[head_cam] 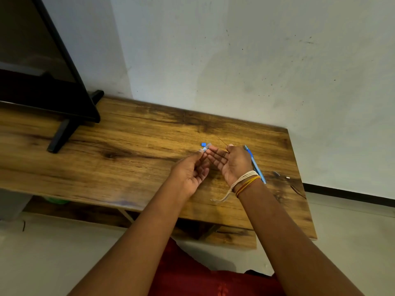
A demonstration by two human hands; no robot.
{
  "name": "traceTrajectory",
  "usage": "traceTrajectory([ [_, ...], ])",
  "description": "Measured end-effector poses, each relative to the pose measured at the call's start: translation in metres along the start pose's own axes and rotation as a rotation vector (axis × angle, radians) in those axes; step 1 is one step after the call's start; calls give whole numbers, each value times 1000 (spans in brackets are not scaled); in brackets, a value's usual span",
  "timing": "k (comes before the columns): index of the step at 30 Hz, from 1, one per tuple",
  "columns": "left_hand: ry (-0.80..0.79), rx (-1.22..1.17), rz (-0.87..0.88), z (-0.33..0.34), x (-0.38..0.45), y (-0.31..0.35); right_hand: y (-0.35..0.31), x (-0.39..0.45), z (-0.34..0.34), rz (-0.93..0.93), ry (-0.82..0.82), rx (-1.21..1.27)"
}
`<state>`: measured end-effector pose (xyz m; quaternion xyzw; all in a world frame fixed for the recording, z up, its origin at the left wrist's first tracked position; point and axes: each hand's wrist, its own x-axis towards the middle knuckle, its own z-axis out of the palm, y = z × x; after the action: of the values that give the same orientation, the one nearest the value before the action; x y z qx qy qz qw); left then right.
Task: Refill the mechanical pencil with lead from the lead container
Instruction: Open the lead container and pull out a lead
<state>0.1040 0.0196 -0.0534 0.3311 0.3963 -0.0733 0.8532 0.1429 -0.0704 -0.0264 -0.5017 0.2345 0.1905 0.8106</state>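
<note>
Over table (128,146), left hand (190,174) pinching lead container (204,149), right hand (233,163) flat palm-up, pencil (255,163) beside wrist, blue cap (203,144) nearby

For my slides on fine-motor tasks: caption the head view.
Left hand pinches the lead container by the upturned right hand; blue mechanical pencil lies on the wooden table.
</note>
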Motion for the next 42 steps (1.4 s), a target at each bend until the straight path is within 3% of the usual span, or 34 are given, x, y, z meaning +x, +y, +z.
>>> traceTrajectory([
  [4, 42, 150, 86, -2, 3, 0, 1, 5, -3, 6, 20, -30],
  [8, 51, 141, 109, -3, 3, -1, 5, 11, -3, -14, 59, -92],
  [15, 152, 250, 189, -3, 4, 1, 6, 16, -2, -65, -20, -89],
  [18, 209, 462, 319, -5, 6, 0, 10, 19, -2, -90, -25, -163],
  [22, 337, 934, 531, -12, 9, -3, 20, 21, 1, -69, -20, -201],
  [25, 355, 1096, 581, -15, 8, -6, 26, 22, 1, -48, -9, -225],
  [42, 442, 1237, 642, -14, 14, -11, 24, 30, -10, -38, 128, -256],
])
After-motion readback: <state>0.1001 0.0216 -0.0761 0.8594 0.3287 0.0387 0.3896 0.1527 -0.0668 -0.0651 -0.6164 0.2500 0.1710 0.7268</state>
